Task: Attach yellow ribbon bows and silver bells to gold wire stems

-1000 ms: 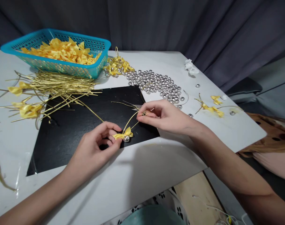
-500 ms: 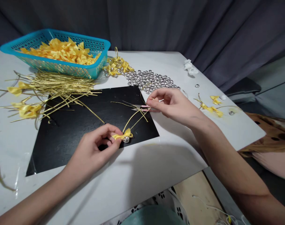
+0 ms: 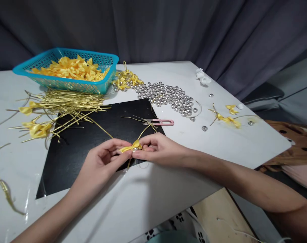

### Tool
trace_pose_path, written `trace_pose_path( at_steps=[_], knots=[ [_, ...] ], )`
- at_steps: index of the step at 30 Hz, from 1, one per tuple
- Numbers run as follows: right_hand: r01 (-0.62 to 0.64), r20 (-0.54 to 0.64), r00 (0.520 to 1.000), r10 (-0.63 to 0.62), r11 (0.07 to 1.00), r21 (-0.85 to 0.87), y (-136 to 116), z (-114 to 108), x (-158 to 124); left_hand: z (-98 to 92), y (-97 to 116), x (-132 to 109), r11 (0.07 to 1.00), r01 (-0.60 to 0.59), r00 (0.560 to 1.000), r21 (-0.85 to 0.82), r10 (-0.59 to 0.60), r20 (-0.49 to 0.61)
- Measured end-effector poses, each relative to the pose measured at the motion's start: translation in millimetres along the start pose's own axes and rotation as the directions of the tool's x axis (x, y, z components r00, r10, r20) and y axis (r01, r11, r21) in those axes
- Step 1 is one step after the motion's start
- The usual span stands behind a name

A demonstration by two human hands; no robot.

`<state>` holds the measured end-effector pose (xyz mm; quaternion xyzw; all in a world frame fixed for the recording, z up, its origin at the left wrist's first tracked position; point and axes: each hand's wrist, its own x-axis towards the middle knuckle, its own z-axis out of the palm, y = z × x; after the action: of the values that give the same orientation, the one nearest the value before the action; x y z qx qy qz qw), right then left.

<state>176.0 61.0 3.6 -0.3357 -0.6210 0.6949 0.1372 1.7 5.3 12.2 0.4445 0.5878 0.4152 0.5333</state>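
Both hands meet over the near edge of a black mat (image 3: 87, 141). My left hand (image 3: 102, 158) pinches a small yellow ribbon bow (image 3: 131, 146) with a silver bell under it. My right hand (image 3: 155, 150) pinches the same bow from the right side, fingers closed. Gold cords (image 3: 145, 128) run up from the bow across the mat. Pink thread snips (image 3: 163, 122) lie on the mat's far right corner, apart from both hands.
A blue basket (image 3: 67, 84) of yellow bows stands at the back left, with a sheaf of gold cords (image 3: 69, 103) in front of it. Silver bells (image 3: 168, 96) lie heaped behind the mat. Finished bows (image 3: 227, 118) lie to the right near the table edge.
My right hand let go of the cord ends near the pink snips and came down to the bow, pinching it beside my left hand. The camera view shifted slightly.
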Motion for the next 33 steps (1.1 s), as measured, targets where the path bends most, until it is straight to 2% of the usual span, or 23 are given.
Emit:
trace_pose_path(
  at_steps=[4,11,15,21,27,30,33],
  knots=[
    [-0.008,0.041,0.999,0.004,0.995,0.095,-4.7,-5.0,0.0,-5.5,-4.3,-0.5,0.999,0.033,0.999,-0.036,-0.032,0.029],
    [-0.11,0.044,0.993,0.11,0.994,0.019,-15.3,-4.5,-4.5,-7.3,-8.3,0.8,0.995,0.055,0.998,-0.084,-0.056,-0.006],
    [-0.083,0.058,0.995,0.084,0.996,-0.018,-13.3,-4.1,-5.6,-3.2,-4.3,1.0,0.995,0.034,0.999,-0.09,-0.034,0.006],
    [-0.065,0.057,0.996,0.064,0.998,0.024,-7.3,-4.2,-2.0,-0.8,-5.5,-0.1,0.998,-0.036,0.995,-0.046,0.04,0.092],
    [-0.039,-0.054,0.998,0.036,0.998,-0.055,-6.7,-2.0,-2.2,0.8,-0.2,-0.4,0.997,0.014,0.997,-0.079,-0.009,0.07],
    [-0.018,-0.024,1.0,0.017,0.997,-0.079,-5.2,-2.6,-2.9,-0.4,1.7,1.0,0.993,0.041,0.997,-0.111,-0.034,0.071],
    [-0.016,-0.007,1.0,0.016,1.0,-0.013,-3.4,-3.0,-1.8,-3.1,0.0,2.7,0.988,0.053,0.995,-0.148,-0.041,0.086]
  ],
)
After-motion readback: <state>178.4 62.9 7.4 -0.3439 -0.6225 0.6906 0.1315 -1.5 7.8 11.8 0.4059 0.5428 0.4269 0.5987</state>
